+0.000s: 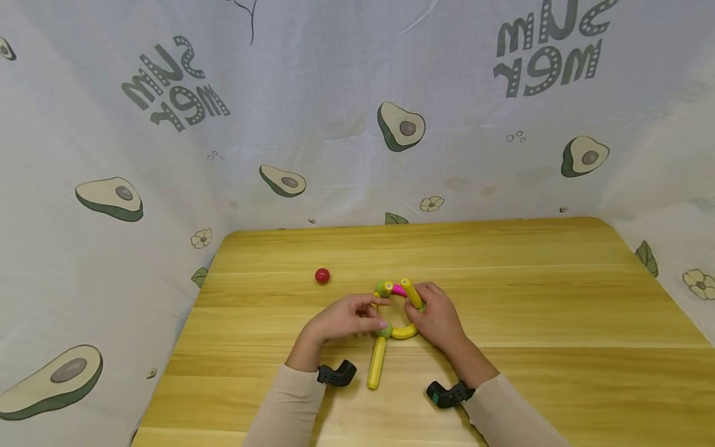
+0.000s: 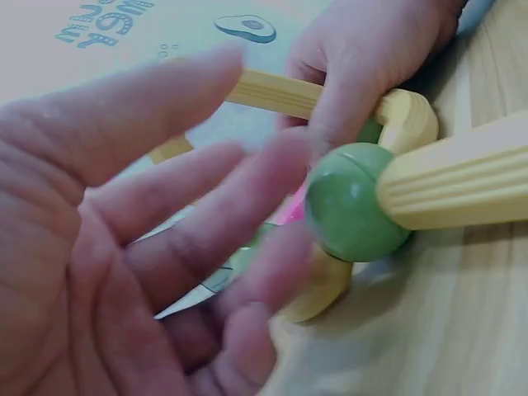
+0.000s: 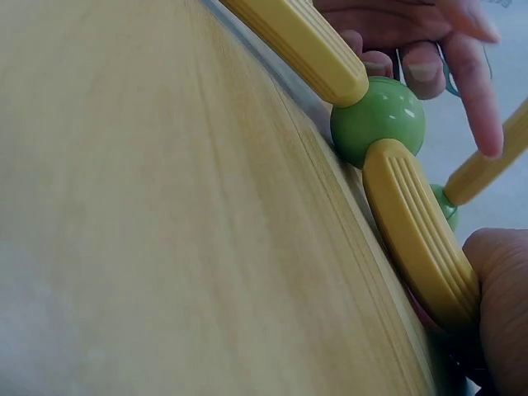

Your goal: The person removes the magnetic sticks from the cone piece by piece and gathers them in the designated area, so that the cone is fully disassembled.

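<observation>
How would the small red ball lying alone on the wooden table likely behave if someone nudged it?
The red ball looks round and smooth, so it would probably roll freely across the flat table. Nothing touches it or blocks it, so it might travel far. It seems small, so likely light.

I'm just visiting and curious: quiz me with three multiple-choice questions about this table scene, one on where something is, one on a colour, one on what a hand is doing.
1. Where does the small ball lie, seen from the head camera?
A. left of the hands, alone on the table
B. inside the toy ring
C. in the right hand

2. What colour is the ball joint at the end of the straight yellow rod?
A. blue
B. green
C. black

3. What is the right hand doing?
A. lying flat away from the toy
B. holding the toy ring
C. lifting the red ball

Answers: 1 A, it sits apart on bare wood; 2 B, both wrist views show green; 3 B, its fingers wrap the ring's side.
</observation>
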Available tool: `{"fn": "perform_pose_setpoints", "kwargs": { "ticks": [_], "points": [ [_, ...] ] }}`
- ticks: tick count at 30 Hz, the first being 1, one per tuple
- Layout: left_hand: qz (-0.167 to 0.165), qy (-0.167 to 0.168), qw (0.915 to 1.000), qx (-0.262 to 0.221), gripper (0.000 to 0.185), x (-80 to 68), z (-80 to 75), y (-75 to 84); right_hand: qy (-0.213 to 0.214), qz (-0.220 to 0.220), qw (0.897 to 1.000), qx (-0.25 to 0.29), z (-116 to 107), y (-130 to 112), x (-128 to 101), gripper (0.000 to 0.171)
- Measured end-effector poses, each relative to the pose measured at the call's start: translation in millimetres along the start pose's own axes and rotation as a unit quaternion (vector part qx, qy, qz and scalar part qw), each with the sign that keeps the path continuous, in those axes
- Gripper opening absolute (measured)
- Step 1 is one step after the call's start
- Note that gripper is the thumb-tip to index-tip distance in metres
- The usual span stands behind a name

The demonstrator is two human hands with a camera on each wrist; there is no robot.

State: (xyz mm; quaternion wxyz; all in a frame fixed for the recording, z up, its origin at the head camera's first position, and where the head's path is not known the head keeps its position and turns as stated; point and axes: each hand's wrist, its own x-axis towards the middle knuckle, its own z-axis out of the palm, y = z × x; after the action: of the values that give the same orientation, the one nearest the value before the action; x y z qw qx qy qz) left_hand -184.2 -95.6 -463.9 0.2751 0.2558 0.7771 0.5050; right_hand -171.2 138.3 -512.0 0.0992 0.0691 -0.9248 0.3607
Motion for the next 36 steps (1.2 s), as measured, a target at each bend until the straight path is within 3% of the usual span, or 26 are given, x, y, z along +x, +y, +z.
{"fn": "perform_pose_setpoints", "kwargs": {
  "ticks": [5,17,30,36],
  "points": [
    [0.008,0.065,0.9974,0.032,0.047,2.9,4.3,-4.5,-0.006,-0.006,1.000,-0.001,1.7,-0.6,-2.0,0.031],
    [0.004,0.125,0.9890,0.079,0.057,7.7,9.4,-11.0,-0.012,-0.023,1.000,-0.006,1.4,-2.0,-3.9,0.027],
    [-0.009,0.155,0.9853,0.072,0.063,11.9,8.8,-15.1,-0.009,-0.047,0.999,0.005,-1.6,-1.7,-2.5,0.028],
    [-0.019,0.166,0.9836,0.068,0.062,13.4,8.4,-15.4,-0.039,-0.041,0.998,0.023,-9.0,-1.5,-1.7,0.033]
  ]
}}
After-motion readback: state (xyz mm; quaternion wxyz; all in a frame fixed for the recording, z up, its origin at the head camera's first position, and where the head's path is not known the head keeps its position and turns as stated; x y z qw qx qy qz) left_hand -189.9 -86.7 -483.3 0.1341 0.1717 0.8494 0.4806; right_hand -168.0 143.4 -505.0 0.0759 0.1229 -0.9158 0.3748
